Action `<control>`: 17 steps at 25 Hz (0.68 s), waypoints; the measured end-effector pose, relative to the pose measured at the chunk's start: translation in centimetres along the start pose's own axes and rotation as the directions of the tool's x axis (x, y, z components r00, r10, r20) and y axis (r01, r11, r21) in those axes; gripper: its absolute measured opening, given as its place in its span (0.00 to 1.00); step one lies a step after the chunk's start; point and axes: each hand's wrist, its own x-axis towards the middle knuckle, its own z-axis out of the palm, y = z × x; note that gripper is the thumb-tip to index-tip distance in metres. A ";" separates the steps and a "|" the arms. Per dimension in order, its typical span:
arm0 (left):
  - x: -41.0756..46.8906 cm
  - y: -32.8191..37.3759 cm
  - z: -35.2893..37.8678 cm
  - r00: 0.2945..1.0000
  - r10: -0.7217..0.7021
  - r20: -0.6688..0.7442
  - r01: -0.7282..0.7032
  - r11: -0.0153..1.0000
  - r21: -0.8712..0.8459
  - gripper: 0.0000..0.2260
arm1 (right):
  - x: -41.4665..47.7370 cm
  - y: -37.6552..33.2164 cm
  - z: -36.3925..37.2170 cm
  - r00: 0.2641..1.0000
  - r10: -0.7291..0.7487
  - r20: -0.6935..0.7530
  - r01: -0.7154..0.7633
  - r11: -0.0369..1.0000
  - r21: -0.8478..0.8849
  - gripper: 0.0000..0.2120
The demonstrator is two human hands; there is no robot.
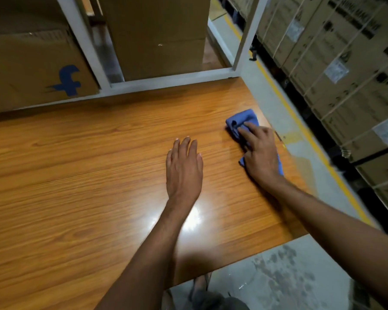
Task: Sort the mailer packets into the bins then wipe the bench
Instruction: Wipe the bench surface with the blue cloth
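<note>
A crumpled blue cloth (242, 119) lies on the wooden bench (87, 175) near its right edge. My right hand (259, 153) presses down on the cloth, fingers spread over it, and covers its middle. My left hand (184, 166) rests flat on the bare bench top to the left of the cloth, fingers together, holding nothing. No mailer packets are in view.
At the back of the bench a white metal frame (166, 80) holds cardboard boxes, one (31, 70) with a blue logo. To the right, a concrete floor with a yellow line (300, 121) runs past strapped stacks of cartons (345, 63).
</note>
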 end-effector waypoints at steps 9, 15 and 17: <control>3.9 -2.0 -0.7 0.993 -0.116 0.032 0.116 0.993 0.023 0.28 | 7.3 -0.4 1.1 0.985 0.101 0.140 -0.092 0.993 -0.071 0.36; 7.4 -3.0 -0.7 0.979 -0.201 0.017 0.198 0.974 0.107 0.28 | 12.0 -3.3 3.6 0.981 -0.008 0.195 0.035 0.990 -0.134 0.39; 7.9 -2.6 -0.6 0.980 -0.199 0.020 0.195 0.973 0.125 0.28 | 15.5 -3.6 3.9 0.984 0.127 0.127 -0.109 0.984 -0.144 0.32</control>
